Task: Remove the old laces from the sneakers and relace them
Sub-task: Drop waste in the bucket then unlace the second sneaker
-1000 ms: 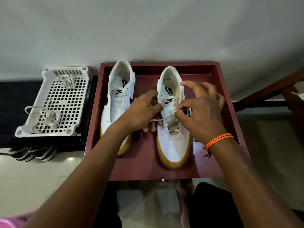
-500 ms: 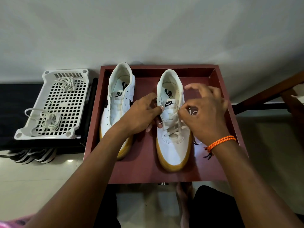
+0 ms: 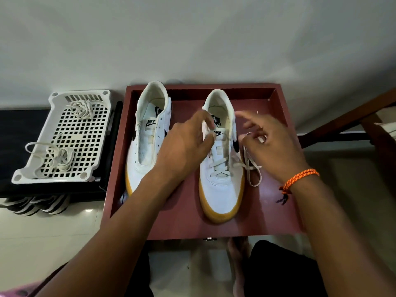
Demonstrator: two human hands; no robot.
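Two white sneakers side by side in the maroon tray [image 3: 278,97]. Left sneaker [image 3: 147,146] bare of lace; right sneaker [image 3: 221,181] laced only at the lowest eyelets. Left hand [image 3: 186,144] pinching the lace [image 3: 254,168] by the tongue. Right hand [image 3: 272,146] blurred over loose loops, grip impossible to tell. Spare laces [image 3: 60,159] on white basket [image 3: 32,168].

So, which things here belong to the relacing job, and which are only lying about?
Job: half-laced white gum-soled sneaker; its loose white lace; unlaced white sneaker; two lace bundles on the white perforated plastic tray.
Lying about: striped black slippers; orange wrist cord.
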